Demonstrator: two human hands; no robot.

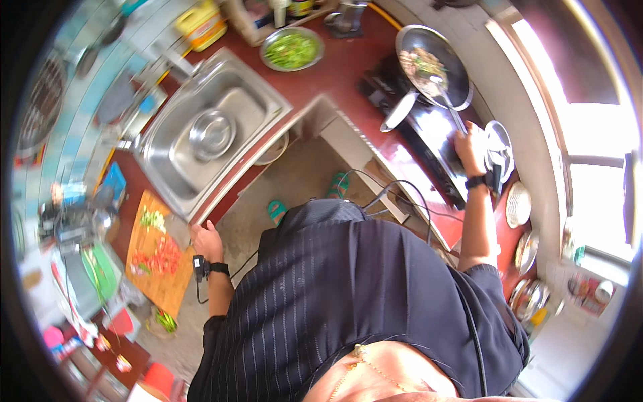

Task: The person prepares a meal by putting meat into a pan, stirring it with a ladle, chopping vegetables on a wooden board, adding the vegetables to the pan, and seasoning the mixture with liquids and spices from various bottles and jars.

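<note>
My right hand grips the handle of a metal spatula, whose head rests among sliced food in a wok. The wok, with a pale handle, sits tilted in view at the far end of the black gas stove. My left hand is at the sink counter's front corner, beside a wooden cutting board. Its fingers are bent and partly hidden; whether they grip anything cannot be told. Chopped red pieces and pale green pieces lie on the board.
A steel sink holds a metal basin. Beyond it stand a bowl of cut green vegetables and a yellow jug. A metal lid lies right of my right hand. Black cables hang near the stove counter.
</note>
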